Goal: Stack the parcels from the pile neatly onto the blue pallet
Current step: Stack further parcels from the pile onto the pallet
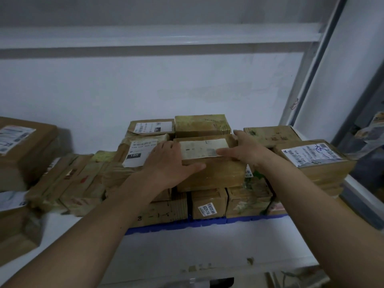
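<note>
A brown taped parcel with a pale label on top sits on the stack of parcels on the blue pallet. My left hand lies on its left side, fingers straight over the top and thumb along the front edge. My right hand holds its right side, thumb across the label and fingers reaching over the far right corner. Other parcels surround it: a labelled one to the left, two behind, and a labelled one to the right.
A white wall rises directly behind the stack. More parcels lie piled at the left, some leaning. A grey metal frame runs up at the right. White floor lies in front of the pallet.
</note>
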`<action>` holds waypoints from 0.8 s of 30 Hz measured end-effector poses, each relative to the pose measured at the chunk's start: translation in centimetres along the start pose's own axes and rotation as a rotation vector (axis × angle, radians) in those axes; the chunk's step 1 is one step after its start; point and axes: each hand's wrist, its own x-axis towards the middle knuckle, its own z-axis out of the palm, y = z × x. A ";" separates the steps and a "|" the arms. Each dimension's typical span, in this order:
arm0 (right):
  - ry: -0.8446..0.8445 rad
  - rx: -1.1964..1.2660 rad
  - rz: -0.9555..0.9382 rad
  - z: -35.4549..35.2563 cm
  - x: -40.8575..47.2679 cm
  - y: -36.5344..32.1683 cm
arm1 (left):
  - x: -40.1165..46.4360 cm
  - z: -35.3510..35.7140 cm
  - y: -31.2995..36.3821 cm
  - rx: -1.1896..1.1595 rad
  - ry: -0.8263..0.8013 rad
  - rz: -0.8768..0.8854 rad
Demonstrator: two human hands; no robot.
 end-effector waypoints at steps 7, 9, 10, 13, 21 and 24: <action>0.045 -0.463 -0.339 1.7 -0.4 -5.9 | -1.7 -3.9 -1.7 -0.051 0.246 -0.066; -0.004 -0.476 -0.428 3.5 -0.8 -7.8 | -3.4 -4.2 -3.0 -0.059 0.248 -0.135; -0.038 -0.484 -0.481 4.6 -1.1 -8.7 | -4.5 -4.3 -3.8 -0.059 0.253 -0.172; -0.156 -0.459 -0.646 8.1 -2.5 -10.8 | -8.4 -4.4 -5.7 -0.015 0.309 -0.293; -0.391 -0.361 -0.881 15.6 -7.8 -15.6 | -17.5 -5.2 -9.9 0.048 0.290 -0.509; -0.396 -0.472 -0.901 17.6 -9.3 -16.9 | -19.7 -5.4 -11.5 0.048 0.272 -0.595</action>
